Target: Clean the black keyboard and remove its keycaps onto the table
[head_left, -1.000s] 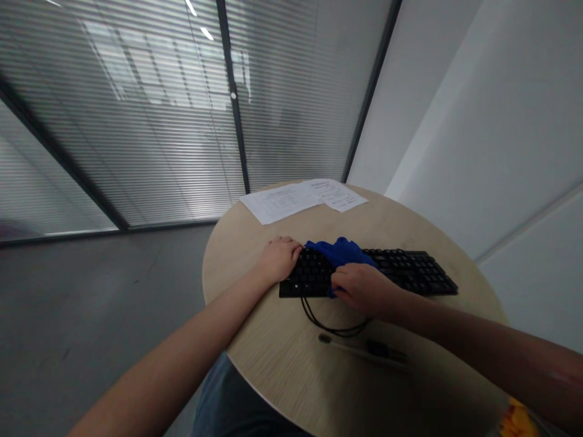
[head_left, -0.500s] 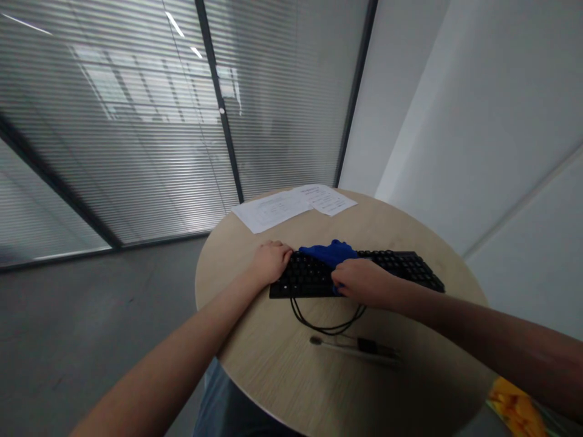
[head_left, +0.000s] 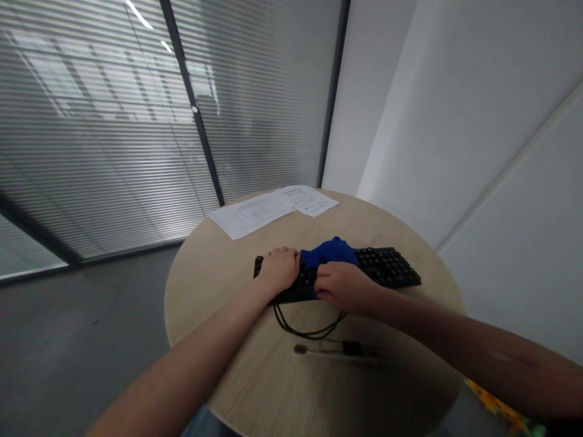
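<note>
A black keyboard (head_left: 390, 267) lies across the round table. Over its left part rests my left hand (head_left: 281, 267), fingers close together and bent towards the far edge, holding it. My right hand (head_left: 345, 285) is closed on a blue cloth (head_left: 336, 250), which is bunched over the middle keys. Part of the cloth is hidden under that hand, and its fingertips are hard to make out. From the keyboard's near side loops a black cable (head_left: 312, 335).
Near me on the table (head_left: 255, 370) lie a thin brush (head_left: 300, 349), perhaps a toothbrush, and a dark plug (head_left: 352, 348). Printed papers (head_left: 255, 213) lie at the far edge. Blinds on glass (head_left: 113, 158) stand behind, a white wall (head_left: 478, 121) at right. Something orange (head_left: 494, 400) shows low right.
My left hand has moved from the keyboard's left end inwards over the keys. My right hand with the cloth has shifted slightly left along the keyboard. The view has turned a little right.
</note>
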Demonstrator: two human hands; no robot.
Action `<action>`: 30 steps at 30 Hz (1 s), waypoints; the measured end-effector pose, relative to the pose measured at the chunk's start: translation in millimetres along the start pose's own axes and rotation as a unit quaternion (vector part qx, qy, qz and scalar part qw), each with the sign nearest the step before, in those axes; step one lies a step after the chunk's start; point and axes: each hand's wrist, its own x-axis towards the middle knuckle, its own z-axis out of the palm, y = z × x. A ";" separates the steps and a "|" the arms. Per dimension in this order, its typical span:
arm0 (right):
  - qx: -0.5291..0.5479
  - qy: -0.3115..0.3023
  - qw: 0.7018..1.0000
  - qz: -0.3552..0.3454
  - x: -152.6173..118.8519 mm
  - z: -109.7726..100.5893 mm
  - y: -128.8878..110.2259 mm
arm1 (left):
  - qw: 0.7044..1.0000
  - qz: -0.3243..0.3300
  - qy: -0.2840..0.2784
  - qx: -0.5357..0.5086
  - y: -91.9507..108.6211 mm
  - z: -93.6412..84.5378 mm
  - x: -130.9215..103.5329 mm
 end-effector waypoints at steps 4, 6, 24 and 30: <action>-0.009 -0.002 1.000 0.016 2.8 12.8 -6.3 | 1.000 0.009 0.027 -0.007 -0.3 10.1 -1.7; -0.005 0.000 0.999 0.051 -6.4 14.1 0.0 | 0.999 0.015 0.030 -0.008 -2.5 10.9 -2.3; 0.032 0.048 0.998 0.014 9.4 17.0 0.9 | 1.000 0.007 0.028 -0.006 0.6 8.0 -0.5; -0.025 0.020 0.997 0.076 -38.0 9.5 34.0 | 0.999 0.005 0.021 -0.029 -1.9 8.5 2.5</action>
